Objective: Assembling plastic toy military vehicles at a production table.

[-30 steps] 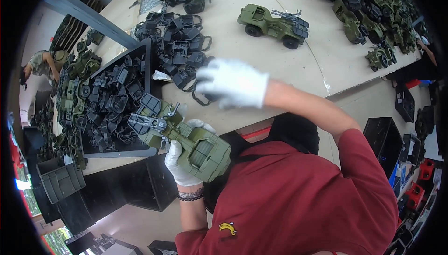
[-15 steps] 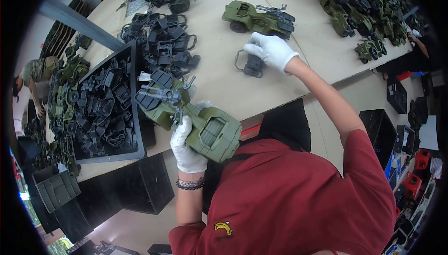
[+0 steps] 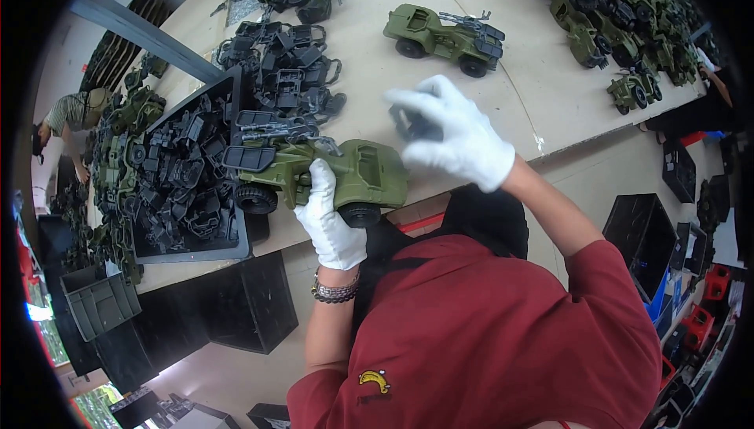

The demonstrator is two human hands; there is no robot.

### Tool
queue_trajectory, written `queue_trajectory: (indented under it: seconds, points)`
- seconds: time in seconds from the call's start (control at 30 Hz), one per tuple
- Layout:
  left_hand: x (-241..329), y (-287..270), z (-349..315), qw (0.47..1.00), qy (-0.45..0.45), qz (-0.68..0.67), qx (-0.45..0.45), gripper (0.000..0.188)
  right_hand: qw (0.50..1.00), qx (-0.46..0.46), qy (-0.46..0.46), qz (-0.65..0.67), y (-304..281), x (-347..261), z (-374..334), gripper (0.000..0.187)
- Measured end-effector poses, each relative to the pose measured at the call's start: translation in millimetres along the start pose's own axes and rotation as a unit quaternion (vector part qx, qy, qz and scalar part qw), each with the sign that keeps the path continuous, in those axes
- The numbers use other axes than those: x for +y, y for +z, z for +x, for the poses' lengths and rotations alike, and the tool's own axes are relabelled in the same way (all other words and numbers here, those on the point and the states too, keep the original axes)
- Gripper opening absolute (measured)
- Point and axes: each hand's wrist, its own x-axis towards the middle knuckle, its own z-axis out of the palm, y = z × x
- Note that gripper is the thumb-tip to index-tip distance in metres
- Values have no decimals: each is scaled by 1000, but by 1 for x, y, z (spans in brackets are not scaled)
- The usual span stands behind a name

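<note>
My gloved left hand (image 3: 328,221) is closed round the side of a green toy jeep (image 3: 377,178), thumb on top. The jeep sits roughly level above the table's near edge, black wheels down, with grey gun-like parts and a dark panel at its left end. My gloved right hand (image 3: 463,142) is just right of the jeep, fingers curled over a black plastic frame part (image 3: 414,124). Motion blurs this part, and the hand hides much of it. Farther back on the table stands another green toy jeep (image 3: 444,39) with black parts fitted.
Left of my hands, a dark bin (image 3: 245,252) is full of black plastic parts. More black frames (image 3: 287,76) lie piled behind it. Green toy vehicles (image 3: 613,17) crowd the table's far right. Other people work at far left and far right. Black crates (image 3: 640,229) stand below, right.
My right hand has lifted the black frame part off the table and brought it toward me. My left hand has turned the held jeep from tilted to nearly level, its wheels now showing.
</note>
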Motion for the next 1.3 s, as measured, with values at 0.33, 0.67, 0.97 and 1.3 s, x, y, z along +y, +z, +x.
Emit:
queue_trajectory:
  seconds: [0.33,0.67,0.97,1.3]
  points:
    - [2,1,-7,995,73,49,-47,37,990,-70,-99,74,11,-27,-11,65]
    - [8,-5,-5,977,107,177,-60,37,971,-35,-233,-31,19,-20,-15,93]
    - [44,51,0,977,-124,-161,-58,47,940,178,-292,9,-2,-63,5,107]
    - [13,76,-8,933,-246,-263,-3,46,912,276,-299,-48,-3,-36,23,63]
